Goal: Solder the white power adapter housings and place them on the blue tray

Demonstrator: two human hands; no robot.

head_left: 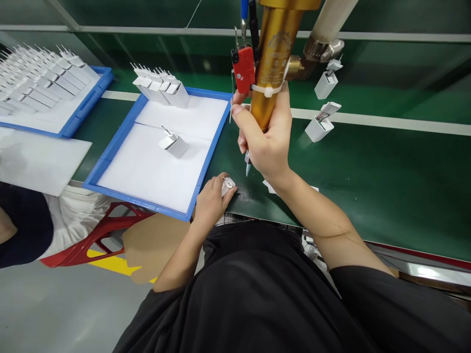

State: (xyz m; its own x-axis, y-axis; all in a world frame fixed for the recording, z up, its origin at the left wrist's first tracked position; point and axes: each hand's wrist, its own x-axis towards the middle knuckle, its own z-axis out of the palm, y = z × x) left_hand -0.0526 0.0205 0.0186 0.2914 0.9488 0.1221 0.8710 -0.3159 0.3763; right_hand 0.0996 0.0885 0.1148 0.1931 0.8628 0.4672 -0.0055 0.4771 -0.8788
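Green worktop (386, 186), near edge: left hand (209, 202) has its fingers (219, 182) pinched on a small white plug shell (228, 184) resting there. Looks like light, stiff, kinda slick plastic, so grab the flat sides. Right hand (267, 142) is clenched round the hanging gold tool (274, 54), its tip just above the shell, apart from it. Blue tray (110, 157) sits farther back.

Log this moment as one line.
left hand: holds white part on green belt | right hand: grips gold tool, tip near part | blue tray: left

factory assembly line | green conveyor belt (386, 162) | blue trays (121, 147) of white plastic parts (162, 86) | hanging gold tool (270, 63)
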